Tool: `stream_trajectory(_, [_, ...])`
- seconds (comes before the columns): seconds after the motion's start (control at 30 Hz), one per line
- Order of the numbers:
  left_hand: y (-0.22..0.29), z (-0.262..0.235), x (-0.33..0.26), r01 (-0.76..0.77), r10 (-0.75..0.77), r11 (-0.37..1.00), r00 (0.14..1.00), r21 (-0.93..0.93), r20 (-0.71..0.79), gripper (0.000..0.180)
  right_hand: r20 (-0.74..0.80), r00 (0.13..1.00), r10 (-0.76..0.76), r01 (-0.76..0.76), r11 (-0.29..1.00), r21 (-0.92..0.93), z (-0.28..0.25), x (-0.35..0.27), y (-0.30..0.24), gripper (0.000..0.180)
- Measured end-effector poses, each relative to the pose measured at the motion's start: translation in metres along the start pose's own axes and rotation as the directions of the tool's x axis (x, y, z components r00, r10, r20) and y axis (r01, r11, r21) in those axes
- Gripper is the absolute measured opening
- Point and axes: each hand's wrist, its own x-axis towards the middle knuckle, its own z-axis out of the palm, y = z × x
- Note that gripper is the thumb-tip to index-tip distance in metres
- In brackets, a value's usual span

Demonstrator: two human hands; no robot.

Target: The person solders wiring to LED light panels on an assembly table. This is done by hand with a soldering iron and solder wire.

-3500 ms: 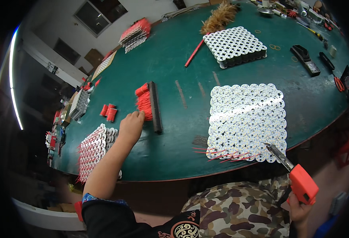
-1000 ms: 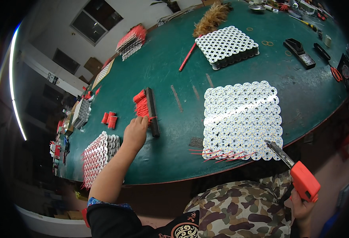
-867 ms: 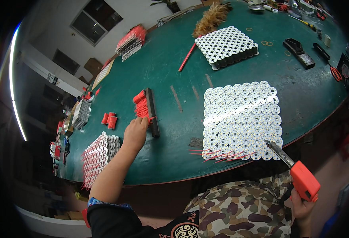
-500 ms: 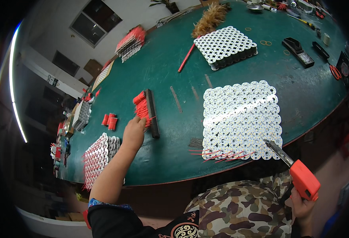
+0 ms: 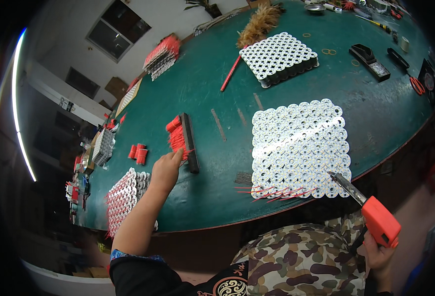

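Observation:
My left hand (image 5: 165,172) is at the near end of a pile of short red wires (image 5: 177,138), its fingers drawn together. Whether a wire is between the fingertips is too small to make out. A dark bar (image 5: 190,143) lies along the pile's right side. My right hand (image 5: 378,254) grips a red soldering gun (image 5: 380,222) by its handle, the metal tip over the lower right of a sheet of round white circuit boards (image 5: 299,143). Several red wires (image 5: 276,192) lie across the sheet's lower left edge, their ends sticking out past it.
A stack of white boards (image 5: 279,56) stands farther back by a feather duster (image 5: 259,27). Left are red wire bundles (image 5: 137,153) and a board stack with red wires (image 5: 123,200). Scissors (image 5: 417,85) and a black holder (image 5: 369,61) lie right, on the green table (image 5: 207,197).
My left hand has shifted very slightly at the near end of the wire pile. My right hand and the soldering gun have hardly moved. The whole view has tilted a little.

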Motion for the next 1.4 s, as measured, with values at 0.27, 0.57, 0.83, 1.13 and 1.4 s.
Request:
stream_trajectory(0.27, [0.005,0.0,0.003,-0.059,0.061,0.998,0.991,0.019,-0.115,0.041,-0.045,0.998,-0.035,0.036,0.999,0.015,0.003,0.004,-0.004,0.03])
stream_trajectory(0.57, [0.01,0.006,0.001,0.007,-0.008,0.998,1.0,0.055,0.021,0.036,-0.029,1.0,-0.002,0.002,1.0,0.013,0.001,0.002,-0.004,0.028])
stream_trajectory(0.83, [0.013,0.003,0.003,0.073,-0.071,0.996,0.997,-0.045,0.026,0.033,-0.036,0.96,0.279,-0.269,0.948,0.17,0.003,-0.002,-0.013,0.026])
stream_trajectory(1.13, [0.002,-0.008,0.018,0.183,-0.183,0.976,0.983,-0.121,0.016,0.012,-0.062,0.958,0.279,-0.264,0.948,0.178,0.003,-0.003,-0.013,0.026])
stream_trajectory(1.4, [0.043,-0.049,0.081,-0.257,0.181,0.895,0.956,0.365,0.23,0.007,-0.045,0.956,0.29,-0.282,0.95,0.132,0.0,-0.012,-0.005,0.029])
